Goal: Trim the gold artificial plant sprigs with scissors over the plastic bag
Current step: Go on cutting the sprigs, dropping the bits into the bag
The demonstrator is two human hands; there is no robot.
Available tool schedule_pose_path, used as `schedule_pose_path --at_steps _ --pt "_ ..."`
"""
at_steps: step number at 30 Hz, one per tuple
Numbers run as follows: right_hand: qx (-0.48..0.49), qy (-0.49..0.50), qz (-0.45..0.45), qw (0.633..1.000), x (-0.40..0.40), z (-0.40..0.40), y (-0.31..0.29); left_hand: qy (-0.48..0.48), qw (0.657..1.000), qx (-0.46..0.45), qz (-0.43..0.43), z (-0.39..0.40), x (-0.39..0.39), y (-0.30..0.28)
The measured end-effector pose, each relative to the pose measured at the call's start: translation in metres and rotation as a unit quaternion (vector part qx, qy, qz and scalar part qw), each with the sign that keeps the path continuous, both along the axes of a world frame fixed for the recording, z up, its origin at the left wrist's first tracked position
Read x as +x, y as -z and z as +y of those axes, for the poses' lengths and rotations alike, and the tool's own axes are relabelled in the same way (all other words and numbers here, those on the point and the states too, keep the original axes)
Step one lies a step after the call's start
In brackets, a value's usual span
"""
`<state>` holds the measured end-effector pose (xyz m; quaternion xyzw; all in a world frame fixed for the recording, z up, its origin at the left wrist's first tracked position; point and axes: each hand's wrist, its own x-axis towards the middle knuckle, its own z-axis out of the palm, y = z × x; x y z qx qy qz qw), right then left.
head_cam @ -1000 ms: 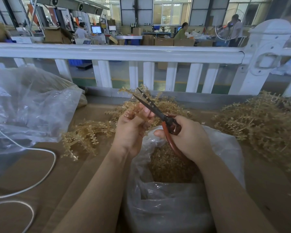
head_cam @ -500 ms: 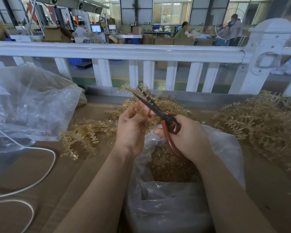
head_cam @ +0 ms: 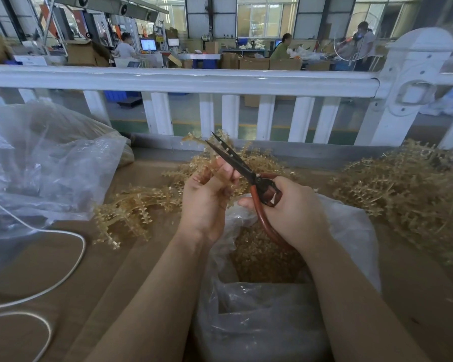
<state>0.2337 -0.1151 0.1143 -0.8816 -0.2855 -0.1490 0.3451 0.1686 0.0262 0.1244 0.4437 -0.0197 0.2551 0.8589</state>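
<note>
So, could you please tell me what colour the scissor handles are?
Reddish-brown handles, with dark blades; the head view shows them.

Beyond your hands, a white railing (head_cam: pixel 183 79) with a thick post (head_cam: pixel 413 82) spans the bench. To your left, a white cable (head_cam: pixel 71 262) loops across the brown bench top (head_cam: pixel 416 296). Behind the railing, 3 workers sit among cardboard boxes (head_cam: pixel 254 63) and 2 lit monitors (head_cam: pixel 148 44).

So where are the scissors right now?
In the head view the scissors sit mid-frame in the right hand, blades angled up-left beside the left hand, above the open plastic bag.
</note>
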Motion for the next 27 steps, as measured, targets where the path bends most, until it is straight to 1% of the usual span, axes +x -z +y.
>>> schedule_pose_path --at_steps 7,14,21,27 --pt "-0.003 -0.011 -0.007 1.0 -0.0009 0.0 0.0001 0.012 1.0 0.014 -0.007 0.0026 -0.0007 0.0009" --pt "0.012 -0.018 0.015 1.0 -0.0016 0.0 0.0006 0.02 1.0 -0.004 -0.009 0.0041 -0.0004 0.0019" --pt "0.018 -0.012 0.006 1.0 -0.0021 -0.0005 0.0008 0.026 0.999 0.042 -0.001 0.0047 0.0 0.004" --pt "0.025 -0.011 -0.006 1.0 -0.0019 -0.0003 0.0012 0.036 0.998 0.044 -0.004 0.0043 0.0021 0.0051"
